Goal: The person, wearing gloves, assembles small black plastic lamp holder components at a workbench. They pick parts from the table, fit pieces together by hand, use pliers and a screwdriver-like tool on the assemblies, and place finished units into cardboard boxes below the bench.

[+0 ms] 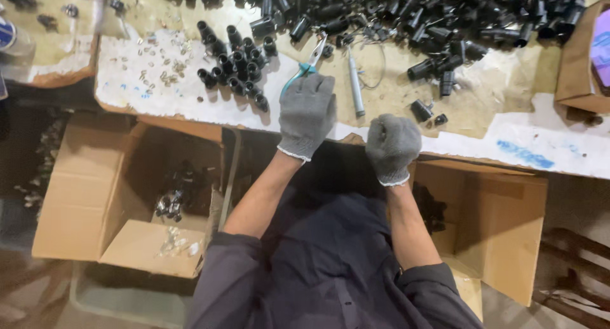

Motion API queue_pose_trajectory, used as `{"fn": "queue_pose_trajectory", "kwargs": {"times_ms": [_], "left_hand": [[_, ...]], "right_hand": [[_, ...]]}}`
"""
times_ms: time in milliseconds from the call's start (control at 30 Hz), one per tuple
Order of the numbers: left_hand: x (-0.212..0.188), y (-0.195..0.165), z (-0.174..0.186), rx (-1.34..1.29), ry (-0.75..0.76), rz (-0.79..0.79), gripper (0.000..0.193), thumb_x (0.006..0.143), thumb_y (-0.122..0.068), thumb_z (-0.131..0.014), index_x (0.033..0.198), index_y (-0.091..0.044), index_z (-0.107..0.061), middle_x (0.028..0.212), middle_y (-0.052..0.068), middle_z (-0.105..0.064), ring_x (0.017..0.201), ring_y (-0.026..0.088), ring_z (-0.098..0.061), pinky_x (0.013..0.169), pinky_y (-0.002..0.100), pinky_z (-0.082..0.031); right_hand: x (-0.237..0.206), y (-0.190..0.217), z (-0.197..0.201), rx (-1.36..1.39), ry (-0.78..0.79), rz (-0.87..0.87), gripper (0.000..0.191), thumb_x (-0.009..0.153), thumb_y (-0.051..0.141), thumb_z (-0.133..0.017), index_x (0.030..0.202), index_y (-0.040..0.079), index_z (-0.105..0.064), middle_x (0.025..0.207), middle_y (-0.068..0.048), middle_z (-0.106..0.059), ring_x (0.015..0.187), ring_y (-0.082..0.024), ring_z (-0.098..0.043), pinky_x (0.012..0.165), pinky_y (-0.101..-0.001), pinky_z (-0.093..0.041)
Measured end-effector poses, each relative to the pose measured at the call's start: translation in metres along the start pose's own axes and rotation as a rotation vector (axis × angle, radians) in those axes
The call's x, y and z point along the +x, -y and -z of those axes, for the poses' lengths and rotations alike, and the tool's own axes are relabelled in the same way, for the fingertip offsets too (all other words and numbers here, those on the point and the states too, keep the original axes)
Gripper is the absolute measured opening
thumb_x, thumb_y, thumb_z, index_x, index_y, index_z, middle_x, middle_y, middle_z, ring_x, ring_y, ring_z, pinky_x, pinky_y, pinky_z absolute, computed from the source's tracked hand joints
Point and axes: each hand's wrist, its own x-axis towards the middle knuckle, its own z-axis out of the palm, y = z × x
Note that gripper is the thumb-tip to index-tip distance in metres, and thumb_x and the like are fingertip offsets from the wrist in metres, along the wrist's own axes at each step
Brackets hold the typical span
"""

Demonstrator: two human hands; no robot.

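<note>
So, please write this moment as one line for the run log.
left hand: gloved, holds teal-handled pliers | right hand: gloved fist, contents hidden | bench: black tube parts, metal rod

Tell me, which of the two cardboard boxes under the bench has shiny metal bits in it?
The cardboard box on the left, below the left hand. Silvery pieces glint inside and on its flap; the right-hand box shows only dark parts.
</note>
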Motion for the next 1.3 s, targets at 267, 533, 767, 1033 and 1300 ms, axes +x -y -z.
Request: {"fn": "queue_pose_trajectory", "kwargs": {"times_ms": [267,533,767,1033,1300], "left_hand": [[-0.011,-0.001,-0.008,0.093,-0.101,0.02,0.036,0.088,-0.009,-0.073,0.123,-0.007,-0.067,0.122,0.014,-0.065,0.112,0.035,-0.062,0.098,0.046,-0.052],[-0.001,-0.004,-0.002,0.102,-0.136,0.137,0.029,0.091,-0.015,-0.074,0.118,-0.009,-0.069,0.12,0.013,-0.067,0.111,0.034,-0.064,0.094,0.045,-0.052],[-0.004,0.001,0.004,0.098,-0.204,0.165,0.025,0.093,-0.015,-0.073,0.117,-0.008,-0.068,0.121,0.013,-0.067,0.111,0.034,-0.064,0.096,0.044,-0.052],[-0.002,-0.002,0.0,0.088,-0.193,0.127,0.025,0.093,-0.014,-0.076,0.116,-0.009,-0.069,0.12,0.014,-0.067,0.111,0.035,-0.064,0.097,0.046,-0.052],[-0.003,-0.011,-0.005,0.076,-0.201,0.106,0.024,0.092,-0.011,-0.079,0.114,-0.009,-0.07,0.118,0.012,-0.067,0.111,0.034,-0.063,0.098,0.045,-0.053]], "right_hand": [[0.08,-0.029,-0.031,0.239,-0.002,0.11,0.02,0.098,-0.003,-0.069,0.116,0.004,-0.066,0.105,-0.014,-0.071,0.097,-0.028,-0.07,0.084,-0.0371,-0.057],[0.17,-0.014,-0.117,-0.254,0.585,0.298,0.018,0.082,0.008,-0.074,0.1,0.009,-0.075,0.094,-0.014,-0.068,0.093,-0.034,-0.063,0.077,-0.0464,-0.05],[0.18,-0.017,-0.104,-0.156,0.523,0.274,0.035,0.067,0.015,-0.088,0.1,0.01,-0.076,0.101,-0.015,-0.066,0.095,-0.035,-0.061,0.079,-0.048,-0.048],[0.13,0.007,-0.005,0.42,-0.049,0.162,0.041,0.083,-0.012,-0.073,0.109,0.007,-0.047,0.118,-0.012,-0.067,0.108,-0.027,-0.065,0.099,-0.0379,-0.053],[0.066,0.045,0.034,0.619,-0.135,-0.15,0.038,0.09,-0.018,-0.067,0.109,0.006,-0.045,0.103,-0.007,-0.055,0.093,-0.014,-0.059,0.092,-0.0355,-0.061]]}}
